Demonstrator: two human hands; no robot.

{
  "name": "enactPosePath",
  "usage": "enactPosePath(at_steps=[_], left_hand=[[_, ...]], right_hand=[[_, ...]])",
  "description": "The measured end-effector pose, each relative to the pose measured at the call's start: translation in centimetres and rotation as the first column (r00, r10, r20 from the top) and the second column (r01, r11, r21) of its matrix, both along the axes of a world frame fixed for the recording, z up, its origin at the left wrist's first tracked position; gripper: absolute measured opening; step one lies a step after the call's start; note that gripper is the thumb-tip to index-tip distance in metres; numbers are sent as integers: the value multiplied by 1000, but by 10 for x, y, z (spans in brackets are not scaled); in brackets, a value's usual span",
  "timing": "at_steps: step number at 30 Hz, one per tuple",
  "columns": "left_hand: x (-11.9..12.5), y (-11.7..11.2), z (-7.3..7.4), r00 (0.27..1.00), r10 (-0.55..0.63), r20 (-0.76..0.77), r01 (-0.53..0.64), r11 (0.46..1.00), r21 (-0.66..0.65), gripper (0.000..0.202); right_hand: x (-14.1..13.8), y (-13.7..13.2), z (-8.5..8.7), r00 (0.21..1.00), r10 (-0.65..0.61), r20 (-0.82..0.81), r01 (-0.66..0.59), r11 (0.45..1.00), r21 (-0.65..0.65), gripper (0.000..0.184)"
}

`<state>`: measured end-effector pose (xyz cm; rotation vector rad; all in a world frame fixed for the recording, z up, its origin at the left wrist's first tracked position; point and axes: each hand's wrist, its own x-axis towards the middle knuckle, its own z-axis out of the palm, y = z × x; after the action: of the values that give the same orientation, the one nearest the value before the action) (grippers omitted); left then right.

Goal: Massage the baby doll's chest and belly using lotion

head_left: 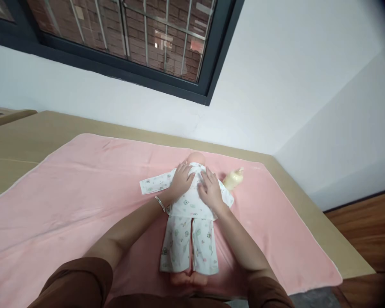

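A baby doll (196,158) lies on its back on a pink blanket (109,192), its head at the far end and its feet towards me. It has on a white printed top (192,204) and matching trousers (177,244). My left hand (181,179), with a bracelet at the wrist, rests flat on the top's left side near the shoulder. On the other side of the chest, my right hand (211,190) lies with fingers spread on the cloth. The top's left sleeve (155,184) stretches out flat sideways; the right sleeve is partly hidden behind my right hand.
A bottle with pale yellow contents (233,179) lies on the blanket beside the doll's right-hand sleeve. The blanket covers a wooden table (340,244), whose edge shows at the right. A white wall and a dark-framed barred window (131,72) stand behind.
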<state>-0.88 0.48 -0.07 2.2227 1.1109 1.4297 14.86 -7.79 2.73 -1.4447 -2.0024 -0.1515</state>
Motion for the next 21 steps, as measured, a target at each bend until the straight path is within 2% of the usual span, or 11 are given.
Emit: enactPosePath(at_steps=[4,6,7,8,9,10,11,12,14,16,21], left_hand=[[29,-17,39,961,-136,239,180,969,-172,28],[54,-29,60,863,-185,469,378,853,-359,26],[68,-34,70,778,-190,600,520,729,-444,26],[82,-38,79,675,-147,723,661,556,-504,29],[96,-40,87,592,-72,803,769,350,-535,34],[110,-41,92,538,21,843,828,172,-533,39],[122,-41,97,506,115,855,858,41,-513,42],[133,-41,100,489,190,852,870,-40,-491,45],[150,-40,102,475,273,837,879,-91,-469,47],[161,-39,102,472,291,832,879,-85,-469,49],[163,-43,97,497,297,815,867,-126,-483,49]], right_hand=[[45,-19,13,992,-88,-90,110,955,277,48],[71,-19,20,966,-169,-197,231,905,357,51],[83,-18,23,939,-230,-257,314,878,361,53],[94,-15,27,914,-280,-293,375,858,351,54],[103,-12,30,905,-308,-294,399,857,328,56],[110,-9,32,911,-315,-266,388,874,292,57],[115,-7,34,925,-307,-223,358,901,244,58],[119,-4,35,937,-296,-183,330,924,194,58],[121,-2,36,950,-281,-136,297,948,115,57],[121,-1,35,944,-297,-145,310,947,80,56],[115,1,35,913,-353,-206,369,928,47,49]])
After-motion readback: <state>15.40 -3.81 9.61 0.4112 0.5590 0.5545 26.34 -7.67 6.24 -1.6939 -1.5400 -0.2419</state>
